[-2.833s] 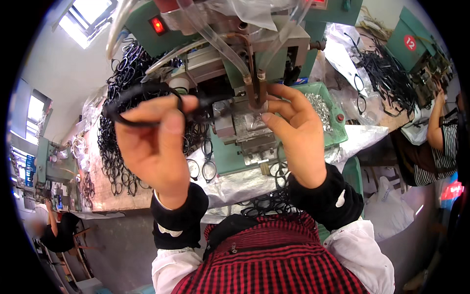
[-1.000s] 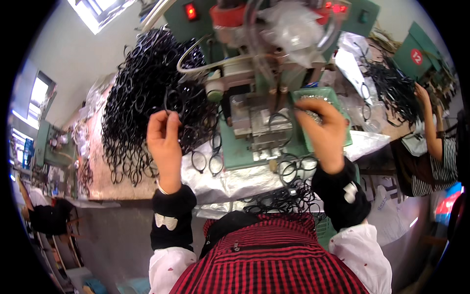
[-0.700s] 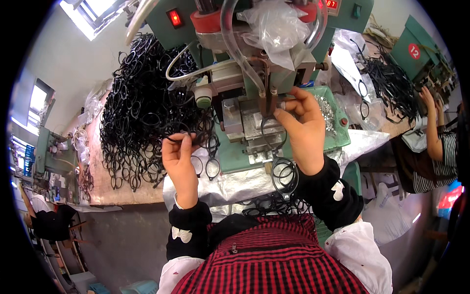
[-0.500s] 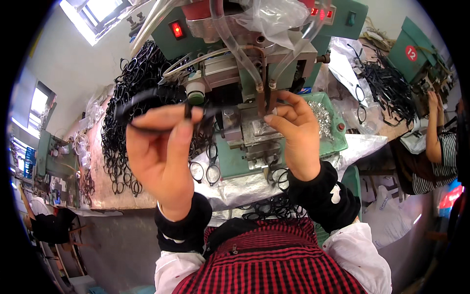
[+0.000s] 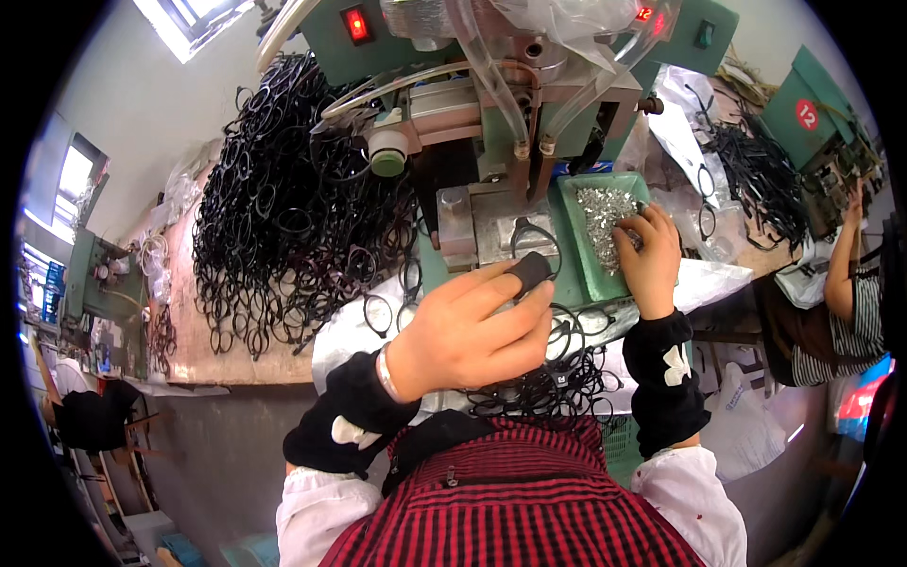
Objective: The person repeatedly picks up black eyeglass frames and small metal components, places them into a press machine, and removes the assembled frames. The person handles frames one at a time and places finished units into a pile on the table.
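So the step in hand looked like loading: a black eyeglass frame (image 5: 556, 248) was being lined up over the metal fixture (image 5: 491, 230), just below the brown prongs (image 5: 521, 175), while the small stuff was being seen to on the other side. The frame seemed to be grasped by the bunched fingers of the left hand (image 5: 468, 331), though the actual contact was mostly blocked by a dark block or finger cover (image 5: 531, 270) at the tips (couldn't be told which).

The right hand (image 5: 654, 260) was curled over the green tray (image 5: 607, 289), fingertips drawn together by the silvery parts (image 5: 600, 210). Whether one was pinched there couldn't be made out.

My guess, what was called for next: a single part to be picked cleanly and brought across to the fixture, with the frame kept steady and fingers kept out from under the prongs. Plenty more to get through, too; a big pile of black frames (image 5: 283, 189) was heaped on the surface (image 5: 283, 369) off to the left.
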`<state>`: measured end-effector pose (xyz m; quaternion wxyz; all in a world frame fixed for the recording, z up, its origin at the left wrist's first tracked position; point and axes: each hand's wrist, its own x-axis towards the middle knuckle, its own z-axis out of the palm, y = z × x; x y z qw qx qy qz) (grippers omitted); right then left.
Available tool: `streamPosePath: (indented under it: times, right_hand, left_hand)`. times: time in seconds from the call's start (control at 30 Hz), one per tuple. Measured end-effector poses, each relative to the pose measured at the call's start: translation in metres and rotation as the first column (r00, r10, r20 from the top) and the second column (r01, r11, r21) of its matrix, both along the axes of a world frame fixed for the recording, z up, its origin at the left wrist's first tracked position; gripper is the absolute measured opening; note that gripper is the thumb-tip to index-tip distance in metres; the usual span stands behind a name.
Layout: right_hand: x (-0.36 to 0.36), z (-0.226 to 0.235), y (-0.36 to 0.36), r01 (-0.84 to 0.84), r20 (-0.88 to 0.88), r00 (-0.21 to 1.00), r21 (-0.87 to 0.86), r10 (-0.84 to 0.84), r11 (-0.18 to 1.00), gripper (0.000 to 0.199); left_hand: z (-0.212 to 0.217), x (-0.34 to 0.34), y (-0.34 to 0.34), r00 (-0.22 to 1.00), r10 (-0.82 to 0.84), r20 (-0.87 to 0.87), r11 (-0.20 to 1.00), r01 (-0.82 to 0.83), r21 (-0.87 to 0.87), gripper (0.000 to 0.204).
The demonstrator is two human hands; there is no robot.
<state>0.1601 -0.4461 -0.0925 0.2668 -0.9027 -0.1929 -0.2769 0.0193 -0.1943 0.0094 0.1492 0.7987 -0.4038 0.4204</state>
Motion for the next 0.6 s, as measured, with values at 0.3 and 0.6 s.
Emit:
streamPosePath:
  times: [0.3,0.6]
  right_hand:
    - [0.024,0.01,0.036,-0.253,0.179,0.931,-0.305,0.317,0.918,0.021]
    - [0.04,0.0,-0.041,0.116,-0.274,0.959,0.135,-0.075,0.984,0.012]
  left_hand:
    - [-0.017,-0.014,0.001,0.994,0.045,-0.097,0.987,-0.059,-0.151,0.025]
    - [-0.029,-0.144,0.056,0.674,0.678,-0.292,0.573,-0.734,-0.364,0.019]
